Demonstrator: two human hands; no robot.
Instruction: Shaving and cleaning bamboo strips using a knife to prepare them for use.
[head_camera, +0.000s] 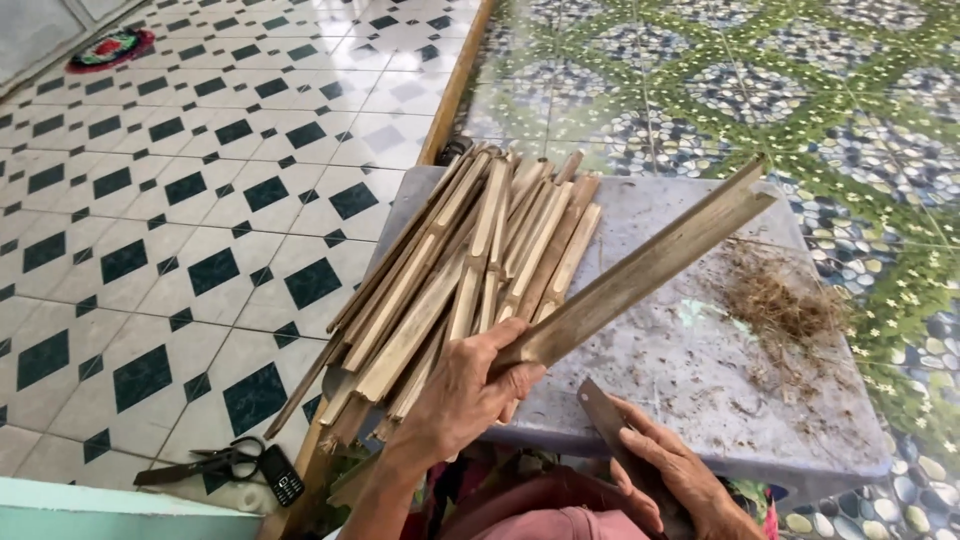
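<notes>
My left hand (465, 395) grips the near end of a long split bamboo slat (650, 265) that slants up to the right over a grey stool top (690, 360). My right hand (665, 475) holds a dark knife blade (605, 420) at the stool's near edge, just below the slat. A pile of several bamboo slats (470, 270) lies across the left side of the stool, touching my left hand.
Dry bamboo shavings (785, 305) lie on the stool's right part. Scissors (205, 465) and a small black phone (283, 482) rest on the checkered floor at the lower left. A wooden threshold (452, 90) divides the two tile floors.
</notes>
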